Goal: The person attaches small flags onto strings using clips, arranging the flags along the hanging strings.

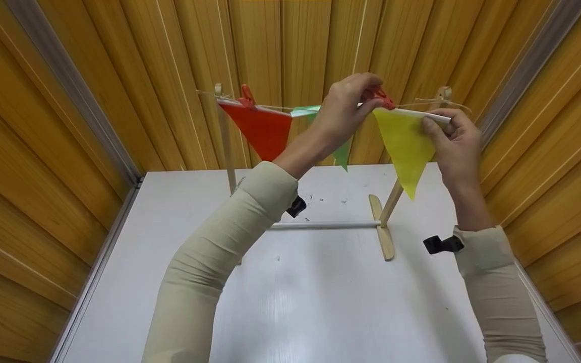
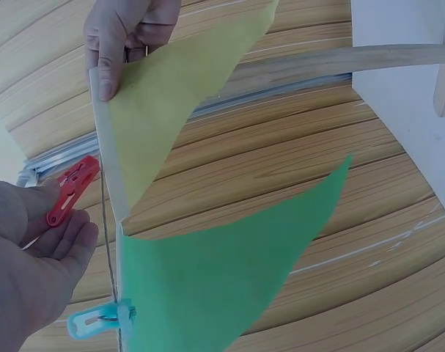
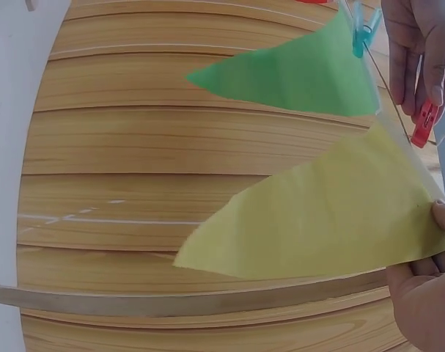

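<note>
My left hand [image 1: 346, 103] pinches a red clothespin [image 2: 74, 189] between thumb and fingers. The clothespin's tip is at the string [image 2: 105, 213], beside the white top edge of a yellow triangular flag [image 1: 405, 146]; whether it bites on the flag, I cannot tell. At that flag's outer top corner, my right hand [image 1: 457, 143] pinches the edge, thumb in front. A green flag [image 2: 207, 282] hangs next to it, with a blue clothespin [image 2: 97, 320] on its edge. Further left, a red flag [image 1: 260, 128] hangs under another red clothespin [image 1: 247, 97].
The string runs between two wooden posts, the left post [image 1: 225, 136] and the right post [image 1: 392, 201]. A white rod [image 1: 326, 225] joins them low down, and a wooden foot [image 1: 384, 242] rests on the white table [image 1: 290, 302]. Wood-patterned walls [image 1: 255, 45] surround it.
</note>
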Tool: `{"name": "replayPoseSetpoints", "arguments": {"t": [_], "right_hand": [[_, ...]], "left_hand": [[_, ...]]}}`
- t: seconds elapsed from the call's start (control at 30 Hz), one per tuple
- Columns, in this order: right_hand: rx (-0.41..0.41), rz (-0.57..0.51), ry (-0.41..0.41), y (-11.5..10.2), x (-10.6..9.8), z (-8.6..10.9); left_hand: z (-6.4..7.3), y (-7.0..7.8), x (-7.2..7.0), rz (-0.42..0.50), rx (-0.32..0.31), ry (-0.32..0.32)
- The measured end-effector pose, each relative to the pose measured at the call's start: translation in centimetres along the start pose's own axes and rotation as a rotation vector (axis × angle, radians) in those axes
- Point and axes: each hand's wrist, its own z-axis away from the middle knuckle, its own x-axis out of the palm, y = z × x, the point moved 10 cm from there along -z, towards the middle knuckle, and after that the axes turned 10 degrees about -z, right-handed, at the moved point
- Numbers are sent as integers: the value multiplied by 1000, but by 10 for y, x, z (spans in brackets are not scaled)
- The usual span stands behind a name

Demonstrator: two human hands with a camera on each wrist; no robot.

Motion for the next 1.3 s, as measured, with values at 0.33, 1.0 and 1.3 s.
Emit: {"name": "replayPoseSetpoints", "arguments": {"t": [0.33, 1.0, 1.3], "right_hand": [[-11, 6, -2, 2, 1, -3], [-9, -158, -13, 5, 5, -5], [-16, -171, 35, 4, 4, -4]], "left_hand": [[-5, 0, 1, 14, -18, 13], [-15, -6, 6, 72, -77, 17], [-21, -4, 10, 90, -89, -34]]}}
